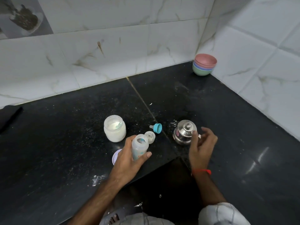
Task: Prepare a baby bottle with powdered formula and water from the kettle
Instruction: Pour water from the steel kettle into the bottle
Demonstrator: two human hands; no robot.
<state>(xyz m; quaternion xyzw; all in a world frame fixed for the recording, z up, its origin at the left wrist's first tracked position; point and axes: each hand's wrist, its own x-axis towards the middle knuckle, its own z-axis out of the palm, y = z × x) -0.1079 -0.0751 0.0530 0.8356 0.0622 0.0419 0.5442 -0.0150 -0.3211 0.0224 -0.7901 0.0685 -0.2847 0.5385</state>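
Observation:
My left hand (128,158) grips an open, clear baby bottle (140,146) and holds it upright, tilted a little, just above the black counter. The small steel kettle (184,131) stands to the right with its lid on. My right hand (202,143) is at the kettle's handle side, fingers spread and touching the handle without closing around it. An open jar of white formula powder (115,128) stands left of the bottle. The teal nipple ring (157,128) lies on its side between jar and kettle. A clear bottle cap (150,136) lies beside the bottle.
A pale purple lid (115,157) lies partly hidden under my left wrist. Stacked coloured bowls (204,64) sit in the far corner by the tiled walls. Spilled powder (97,179) marks the counter's front edge (162,166), which steps back between my arms.

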